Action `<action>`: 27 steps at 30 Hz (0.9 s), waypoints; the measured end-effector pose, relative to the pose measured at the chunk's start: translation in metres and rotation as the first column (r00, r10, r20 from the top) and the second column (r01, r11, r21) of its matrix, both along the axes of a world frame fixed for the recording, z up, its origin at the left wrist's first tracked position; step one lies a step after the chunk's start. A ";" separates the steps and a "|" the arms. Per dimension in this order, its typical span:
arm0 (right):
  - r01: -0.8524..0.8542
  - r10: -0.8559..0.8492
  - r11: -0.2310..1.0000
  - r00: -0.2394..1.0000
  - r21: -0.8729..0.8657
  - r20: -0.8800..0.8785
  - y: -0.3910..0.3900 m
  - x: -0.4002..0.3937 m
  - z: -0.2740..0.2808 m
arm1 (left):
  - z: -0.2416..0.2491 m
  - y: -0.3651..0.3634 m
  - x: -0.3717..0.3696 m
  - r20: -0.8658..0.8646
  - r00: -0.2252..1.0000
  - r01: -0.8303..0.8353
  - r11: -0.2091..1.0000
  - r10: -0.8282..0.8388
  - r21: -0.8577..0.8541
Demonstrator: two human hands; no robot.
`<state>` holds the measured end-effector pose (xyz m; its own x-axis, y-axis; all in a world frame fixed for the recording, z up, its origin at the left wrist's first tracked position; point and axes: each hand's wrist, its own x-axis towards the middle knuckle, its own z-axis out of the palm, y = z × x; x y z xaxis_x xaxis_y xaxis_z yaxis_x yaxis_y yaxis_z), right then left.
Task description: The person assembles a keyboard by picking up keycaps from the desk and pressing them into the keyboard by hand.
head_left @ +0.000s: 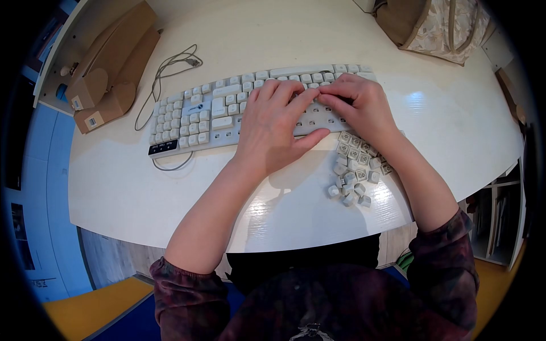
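White table (142, 187) bears both hands, left hand (273, 128) and right hand (359, 105), flat on keyboard (199, 116).

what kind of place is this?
Likely an office or workroom: a white desk with a computer keyboard, a pile of loose keycaps, a cardboard box, and shelving alongside.

Bare worktop (142, 193) is left open at 7 o'clock of the keyboard (199, 116), and again at 3 o'clock. Passage at 5 o'clock is blocked by loose keycaps (355, 167). At 10 o'clock, a coiled cable (168, 71) and cardboard box (108, 62) are met; a bag (438, 25) stands at 1 o'clock.
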<state>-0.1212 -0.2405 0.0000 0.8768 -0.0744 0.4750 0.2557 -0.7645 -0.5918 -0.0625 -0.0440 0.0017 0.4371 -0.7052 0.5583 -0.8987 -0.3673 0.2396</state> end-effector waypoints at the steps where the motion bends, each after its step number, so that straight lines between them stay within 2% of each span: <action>1: 0.004 -0.004 1.000 1.000 -0.009 0.009 0.001 -0.001 0.000 | 0.000 0.000 0.000 0.003 1.000 0.001 1.000 -0.001 -0.002; 8: 0.031 -0.026 0.992 0.999 -0.118 0.043 0.001 -0.003 0.000 | 0.000 -0.001 0.000 -0.003 1.000 0.012 1.000 -0.012 -0.007; 14: 0.021 -0.020 0.998 1.000 0.062 -0.014 0.002 -0.001 -0.001 | 0.002 -0.002 -0.002 0.051 0.999 0.018 1.000 -0.017 -0.024; 17: 0.015 -0.014 0.996 1.000 0.092 -0.015 0.002 -0.002 -0.001 | 0.002 -0.003 -0.002 0.061 0.998 0.015 0.999 -0.014 -0.031; 20: 0.001 -0.002 0.998 1.000 0.057 0.011 -0.007 -0.003 -0.005 | 0.000 -0.010 -0.005 0.081 0.997 0.006 1.000 -0.005 -0.018; 23: 0.043 -0.044 0.996 0.999 -0.083 -0.011 -0.005 -0.006 0.000 | 0.002 -0.010 -0.007 0.093 0.996 -0.004 1.000 0.001 0.031; 27: -0.006 0.012 0.986 0.999 -0.169 0.031 -0.008 -0.005 0.001 | 0.001 -0.009 -0.006 0.114 0.993 -0.014 0.999 0.010 0.029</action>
<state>-0.1258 -0.2488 0.0008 0.8616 0.0170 0.5074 0.2795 -0.8501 -0.4462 -0.0686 -0.0530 0.0023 0.3802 -0.7173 0.5839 -0.9150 -0.3836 0.1246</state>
